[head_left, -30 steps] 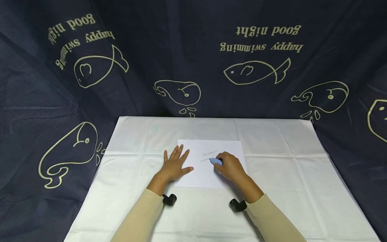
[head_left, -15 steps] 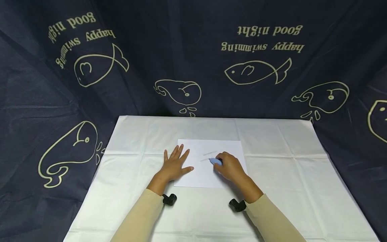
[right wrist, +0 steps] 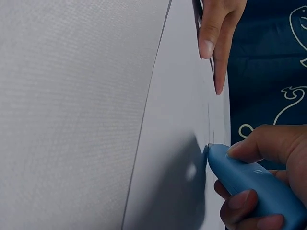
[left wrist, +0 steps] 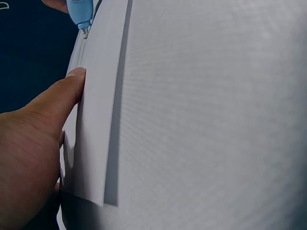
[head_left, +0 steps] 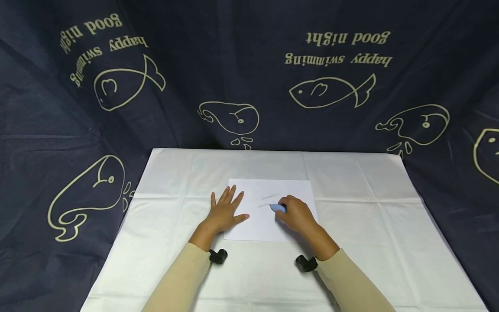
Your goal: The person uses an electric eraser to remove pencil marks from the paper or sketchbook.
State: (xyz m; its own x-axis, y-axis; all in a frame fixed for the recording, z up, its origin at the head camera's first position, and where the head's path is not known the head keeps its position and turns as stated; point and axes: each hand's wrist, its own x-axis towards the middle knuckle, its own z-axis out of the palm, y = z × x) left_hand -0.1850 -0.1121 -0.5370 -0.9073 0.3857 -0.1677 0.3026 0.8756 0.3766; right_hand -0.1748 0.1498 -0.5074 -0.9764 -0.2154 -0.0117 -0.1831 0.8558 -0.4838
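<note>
Hardly anything has shifted over the last second: the right hand (head_left: 298, 215) still grips a light-blue, rounded pen-shaped tool (head_left: 278, 208), its tip at the lower of two faint grey strokes (head_left: 270, 196) on a white rectangular paper sheet (head_left: 253, 232) lying on a white cloth-covered table (head_left: 362, 242). Likewise, the left hand (head_left: 221, 215) remains spread, fingers straight, across the sheet's left edge. With the strokes looking unchanged, work seems paused there.
</note>
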